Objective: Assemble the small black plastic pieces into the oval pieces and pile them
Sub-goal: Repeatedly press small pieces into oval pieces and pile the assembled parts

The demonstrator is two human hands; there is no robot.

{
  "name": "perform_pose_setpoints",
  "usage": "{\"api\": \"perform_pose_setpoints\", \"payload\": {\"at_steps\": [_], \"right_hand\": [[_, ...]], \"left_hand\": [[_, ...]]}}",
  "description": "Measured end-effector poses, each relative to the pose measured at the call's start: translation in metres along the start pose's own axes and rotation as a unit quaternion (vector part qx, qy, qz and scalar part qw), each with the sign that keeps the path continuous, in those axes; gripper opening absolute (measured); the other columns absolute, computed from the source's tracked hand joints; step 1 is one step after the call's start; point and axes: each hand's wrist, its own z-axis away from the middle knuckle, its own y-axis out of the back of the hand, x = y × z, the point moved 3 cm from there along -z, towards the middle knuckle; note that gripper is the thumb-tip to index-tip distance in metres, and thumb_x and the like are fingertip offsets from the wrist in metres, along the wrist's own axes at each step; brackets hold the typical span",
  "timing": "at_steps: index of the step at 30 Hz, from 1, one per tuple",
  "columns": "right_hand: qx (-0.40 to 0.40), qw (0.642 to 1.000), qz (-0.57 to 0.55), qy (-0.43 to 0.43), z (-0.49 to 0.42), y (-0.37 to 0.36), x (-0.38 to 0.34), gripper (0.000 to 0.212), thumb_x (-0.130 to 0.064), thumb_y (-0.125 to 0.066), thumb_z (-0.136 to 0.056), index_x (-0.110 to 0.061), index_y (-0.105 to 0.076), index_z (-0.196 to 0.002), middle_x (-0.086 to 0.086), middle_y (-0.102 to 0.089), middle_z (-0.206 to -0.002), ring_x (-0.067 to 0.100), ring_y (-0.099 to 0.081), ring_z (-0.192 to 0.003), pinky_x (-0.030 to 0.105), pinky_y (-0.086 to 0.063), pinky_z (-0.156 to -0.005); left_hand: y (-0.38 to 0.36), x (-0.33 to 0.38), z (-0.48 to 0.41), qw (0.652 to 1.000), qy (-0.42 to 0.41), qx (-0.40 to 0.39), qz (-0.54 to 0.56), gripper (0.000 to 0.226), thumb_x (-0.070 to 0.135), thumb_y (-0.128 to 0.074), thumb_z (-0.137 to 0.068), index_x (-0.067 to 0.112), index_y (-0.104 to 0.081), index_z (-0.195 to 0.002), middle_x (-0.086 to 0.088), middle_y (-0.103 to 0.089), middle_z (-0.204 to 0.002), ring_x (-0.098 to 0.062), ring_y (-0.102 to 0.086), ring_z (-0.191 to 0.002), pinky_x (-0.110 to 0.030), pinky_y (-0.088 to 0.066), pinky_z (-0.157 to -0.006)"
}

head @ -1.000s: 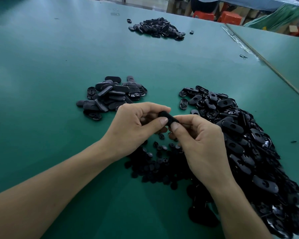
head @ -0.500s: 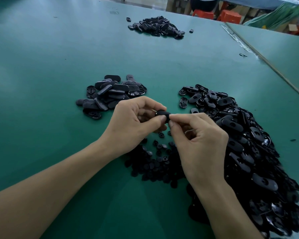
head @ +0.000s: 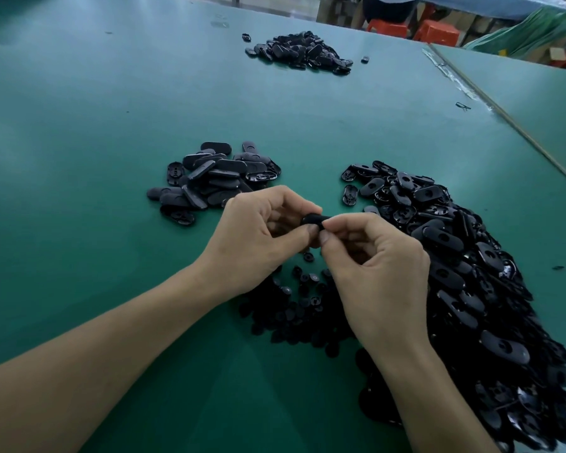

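Note:
My left hand and my right hand meet above the green table, both pinching one black oval piece between thumbs and fingers; most of it is hidden by my fingertips. Whether a small piece is in it cannot be seen. Below my hands lies a scatter of small round black pieces. A large heap of loose oval pieces stretches along the right. A smaller pile of oval pieces sits just beyond my left hand.
Another pile of black pieces lies far back on the table. A seam and thin rod separate a second green table at the right. Red stools and a seated person are beyond the far edge.
Both hands stayed together on the oval piece, shifting slightly up; my fingers closed further over it, so less of it shows now.

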Motion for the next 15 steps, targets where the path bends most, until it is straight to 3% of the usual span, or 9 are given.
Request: {"api": "perform_pose_setpoints", "payload": {"at_steps": [8, 15], "right_hand": [[0.009, 0.999, -0.004, -0.032, -0.0014, 0.0022, 0.0063, 0.019, -0.012, -0.075, -0.085, -0.029, -0.070, -0.079, -0.015, -0.071, -0.071, 0.006, -0.068, -0.063, 0.015, -0.051, -0.057], [-0.018, 0.998, -0.037, -0.047, -0.0035, 0.0018, 0.0086, 0.018, -0.010, -0.074, -0.088, -0.028, -0.072, -0.084, -0.010, -0.073, -0.076, 0.012, -0.071, -0.073, 0.032, -0.060, -0.068]], "left_hand": [[-0.0022, 0.0031, 0.0020, 1.000, -0.025, -0.013, -0.010, 0.022, -0.001, -0.077, -0.082, 0.018, -0.071, -0.090, -0.002, -0.077, -0.087, -0.012, -0.073, -0.076, -0.021, -0.057, -0.074], [-0.0023, 0.0026, 0.0006, 1.000, -0.022, -0.017, -0.012, 0.016, 0.009, -0.072, -0.080, 0.021, -0.069, -0.091, 0.001, -0.077, -0.087, -0.008, -0.073, -0.077, -0.019, -0.056, -0.075]]}}
